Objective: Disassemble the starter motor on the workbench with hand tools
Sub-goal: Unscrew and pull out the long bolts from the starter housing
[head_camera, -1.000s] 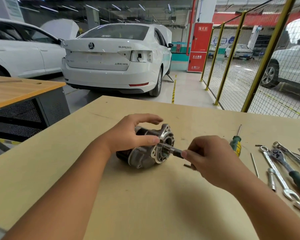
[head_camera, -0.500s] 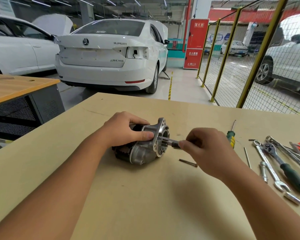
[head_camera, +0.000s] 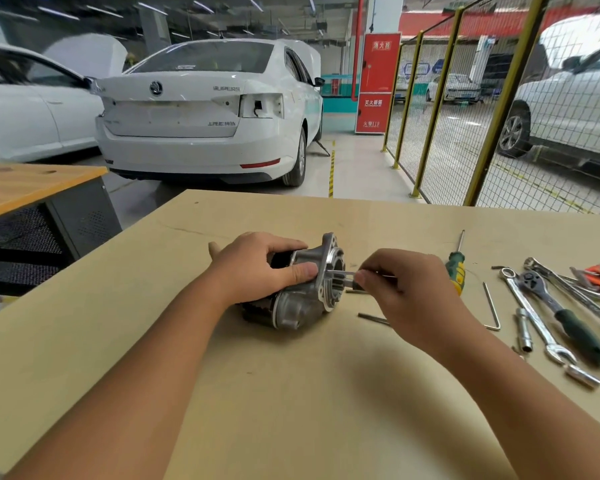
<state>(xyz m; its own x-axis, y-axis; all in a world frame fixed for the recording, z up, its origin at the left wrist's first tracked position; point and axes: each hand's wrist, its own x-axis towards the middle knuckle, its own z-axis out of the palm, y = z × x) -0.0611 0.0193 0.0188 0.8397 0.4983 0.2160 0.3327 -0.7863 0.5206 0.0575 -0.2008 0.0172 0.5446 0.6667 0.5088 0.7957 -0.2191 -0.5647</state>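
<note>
Starter motor [head_camera: 302, 289] lies on its side on the workbench [head_camera: 291, 393], flange facing right. Left hand [head_camera: 257, 271] grips its body from above; right hand [head_camera: 406, 289] pinches a thin metal rod [head_camera: 340, 274] at the flange opening.

left hand [head_camera: 257, 268] hides starter motor [head_camera: 302, 292] rear.

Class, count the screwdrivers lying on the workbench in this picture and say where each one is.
1: the green-and-yellow screwdriver lies on the workbench just beyond the right hand, left of the wrenches. Others may be hidden outside the frame.
</note>
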